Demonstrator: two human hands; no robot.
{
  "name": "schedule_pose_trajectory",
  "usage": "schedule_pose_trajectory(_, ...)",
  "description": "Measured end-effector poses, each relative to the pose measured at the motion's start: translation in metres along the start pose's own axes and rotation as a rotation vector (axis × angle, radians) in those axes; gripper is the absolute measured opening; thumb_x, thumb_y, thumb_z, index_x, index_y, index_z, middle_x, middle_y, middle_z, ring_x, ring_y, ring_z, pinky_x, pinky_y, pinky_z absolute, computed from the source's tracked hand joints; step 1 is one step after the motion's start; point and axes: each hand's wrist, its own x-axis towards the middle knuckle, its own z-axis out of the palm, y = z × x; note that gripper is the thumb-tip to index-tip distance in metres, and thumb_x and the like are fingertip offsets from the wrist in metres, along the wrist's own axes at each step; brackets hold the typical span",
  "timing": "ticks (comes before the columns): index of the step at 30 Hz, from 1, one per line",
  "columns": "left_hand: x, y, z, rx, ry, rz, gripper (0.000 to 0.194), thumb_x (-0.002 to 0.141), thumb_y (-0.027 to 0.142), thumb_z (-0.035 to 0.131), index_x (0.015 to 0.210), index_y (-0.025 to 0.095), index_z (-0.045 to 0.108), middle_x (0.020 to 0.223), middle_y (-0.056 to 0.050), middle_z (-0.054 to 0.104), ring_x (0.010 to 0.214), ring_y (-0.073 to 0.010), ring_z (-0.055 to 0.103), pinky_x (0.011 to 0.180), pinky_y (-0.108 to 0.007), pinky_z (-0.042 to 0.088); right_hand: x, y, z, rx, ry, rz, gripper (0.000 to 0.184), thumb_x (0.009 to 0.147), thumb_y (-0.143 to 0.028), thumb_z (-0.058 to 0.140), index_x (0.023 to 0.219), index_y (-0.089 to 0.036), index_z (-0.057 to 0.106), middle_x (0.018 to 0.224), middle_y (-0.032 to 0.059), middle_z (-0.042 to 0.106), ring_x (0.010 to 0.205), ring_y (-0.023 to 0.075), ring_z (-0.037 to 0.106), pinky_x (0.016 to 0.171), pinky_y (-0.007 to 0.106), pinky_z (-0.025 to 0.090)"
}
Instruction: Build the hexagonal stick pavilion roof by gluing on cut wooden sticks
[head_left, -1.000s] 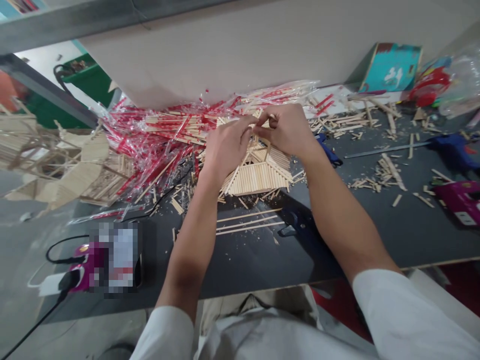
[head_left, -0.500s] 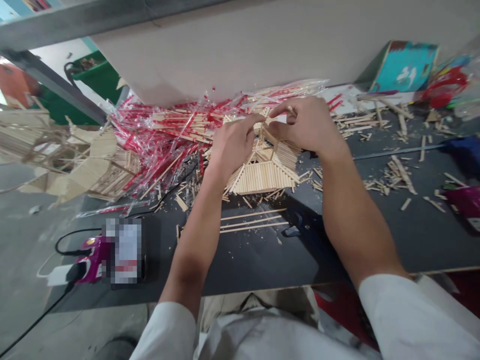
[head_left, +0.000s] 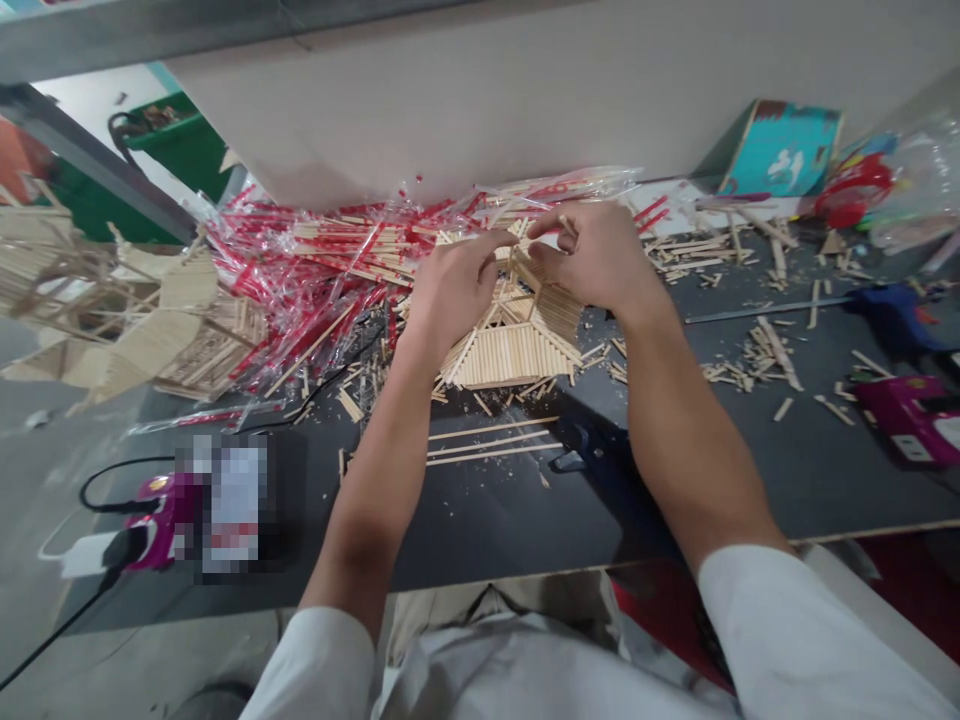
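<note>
A small roof-shaped model of wooden sticks (head_left: 517,350) stands on the dark table (head_left: 750,480). Both my hands hover over its top. My left hand (head_left: 454,285) has its fingers curled, the fingertips pressed on the model's ridge. My right hand (head_left: 596,255) is closed in a pinch beside it, thumb and forefinger together on a short stick piece at the ridge. The fingertips of the two hands nearly meet. Three long loose sticks (head_left: 491,440) lie on the table just in front of the model.
A heap of red-and-clear stick wrappers (head_left: 315,270) lies at back left, larger stick structures (head_left: 127,320) at far left. A purple tool (head_left: 161,510) with cable sits front left. Blue glue gun (head_left: 892,310), another purple tool (head_left: 907,415) and stick offcuts (head_left: 757,355) lie right.
Both hands have stayed over the model's top. The right forefinger lifted and then closed back into a pinch. The view shifted slightly.
</note>
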Motion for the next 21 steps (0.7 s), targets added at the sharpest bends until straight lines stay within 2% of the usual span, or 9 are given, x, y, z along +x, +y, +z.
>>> schedule_pose_trajectory(3,0.000,-0.001,0.001,0.031,0.044,-0.013,0.049,0.100,0.013,0.053,0.140,0.032,0.073,0.125,-0.003,0.082,0.105,-0.0233,0.077,0.100,-0.038,0.058,0.000,0.001,0.002,-0.024,-0.017,-0.027,0.015,0.087,-0.028,0.073,0.101,-0.023,0.078,0.066,-0.0015,0.051,0.064,0.0178,0.048,0.070,0.036,0.042)
schedule_pose_trajectory(10,0.000,0.002,0.000,-0.007,0.052,0.007,0.050,0.099,0.011,0.052,0.139,0.033,0.074,0.134,-0.001,0.079,0.112,-0.0217,0.078,0.103,-0.038,0.058,-0.001,-0.001,0.006,0.004,-0.031,-0.040,0.015,0.091,-0.031,0.072,0.101,-0.023,0.078,0.066,-0.0010,0.051,0.066,0.0186,0.049,0.073,0.037,0.041)
schedule_pose_trajectory(17,0.000,0.002,-0.001,0.004,0.039,-0.014,0.050,0.100,0.010,0.054,0.139,0.034,0.074,0.134,0.000,0.079,0.116,-0.0227,0.076,0.106,-0.040,0.057,0.002,-0.001,0.021,0.017,-0.026,-0.083,0.030,0.099,-0.049,0.066,0.097,-0.022,0.079,0.069,0.0018,0.058,0.071,0.0208,0.055,0.076,0.038,0.045)
schedule_pose_trajectory(21,0.000,-0.001,0.002,0.015,0.055,-0.011,0.048,0.099,0.012,0.057,0.139,0.033,0.075,0.127,-0.001,0.081,0.110,-0.0230,0.077,0.102,-0.039,0.059,0.002,-0.001,0.024,0.011,-0.015,-0.074,0.022,0.098,-0.041,0.067,0.098,-0.022,0.078,0.074,0.0038,0.062,0.078,0.0229,0.059,0.079,0.039,0.047)
